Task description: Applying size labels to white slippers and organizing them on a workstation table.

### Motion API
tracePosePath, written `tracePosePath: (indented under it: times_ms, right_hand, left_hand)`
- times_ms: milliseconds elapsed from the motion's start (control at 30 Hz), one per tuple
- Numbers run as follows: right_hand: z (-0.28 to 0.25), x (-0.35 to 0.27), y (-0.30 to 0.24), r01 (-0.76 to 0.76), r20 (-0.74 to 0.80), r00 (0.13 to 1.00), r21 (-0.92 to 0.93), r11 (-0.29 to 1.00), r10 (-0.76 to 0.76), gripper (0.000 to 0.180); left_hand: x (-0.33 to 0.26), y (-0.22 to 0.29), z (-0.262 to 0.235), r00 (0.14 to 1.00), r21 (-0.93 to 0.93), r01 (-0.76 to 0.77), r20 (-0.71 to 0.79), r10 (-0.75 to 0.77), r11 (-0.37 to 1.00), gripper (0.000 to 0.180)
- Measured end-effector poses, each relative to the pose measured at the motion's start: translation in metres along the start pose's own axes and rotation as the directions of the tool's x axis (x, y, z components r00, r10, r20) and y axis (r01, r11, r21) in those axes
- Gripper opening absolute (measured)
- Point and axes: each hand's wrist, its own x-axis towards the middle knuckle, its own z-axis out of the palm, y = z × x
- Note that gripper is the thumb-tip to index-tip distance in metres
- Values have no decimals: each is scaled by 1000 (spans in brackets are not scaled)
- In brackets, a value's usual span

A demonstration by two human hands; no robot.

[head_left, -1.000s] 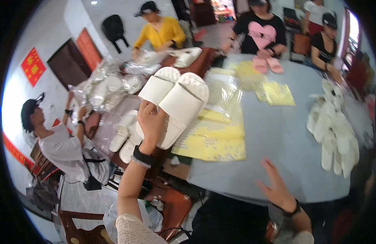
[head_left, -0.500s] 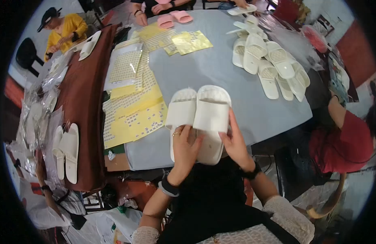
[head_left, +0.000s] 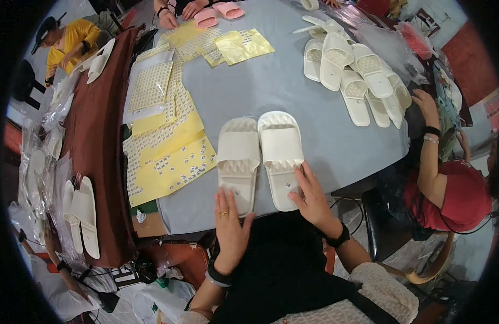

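Two white slide slippers lie side by side on the grey-covered table in front of me, toes pointing away, a narrow gap between them. On the heel of the left slipper (head_left: 238,148) rest the stretched fingers of my left hand (head_left: 231,232), next to a small mark on the insole. My right hand (head_left: 315,200) touches the right edge of the right slipper (head_left: 280,146); its thumb and fingers are apart, the thumb near a small mark on the heel. Neither hand is closed around a slipper.
Yellow sticker sheets (head_left: 174,167) cover the table's left part. White slippers (head_left: 335,59) are heaped at the far right, pink slippers (head_left: 228,9) at the far edge. A brown-covered table (head_left: 111,135) stands left. A person in red (head_left: 460,189) sits right; others sit around.
The slippers, earlier held together, now lie flat and slightly apart. My left hand has moved back from the strap to the heel. The person in red has reached toward the heap.
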Motion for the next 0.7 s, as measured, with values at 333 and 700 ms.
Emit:
tracePosePath:
  times_ms: [333, 700]
  right_hand:
    - [-20, 16, -11, 15, -55, 998, -229, 973, -29, 43]
    - [-15, 35, -9, 82, 23, 997, -93, 992, -80, 11]
  left_hand:
    - [14, 26, -3, 985, 180, -49, 171, 18, 982, 75]
    - [19, 58, 13, 872, 127, -422, 329, 363, 898, 63]
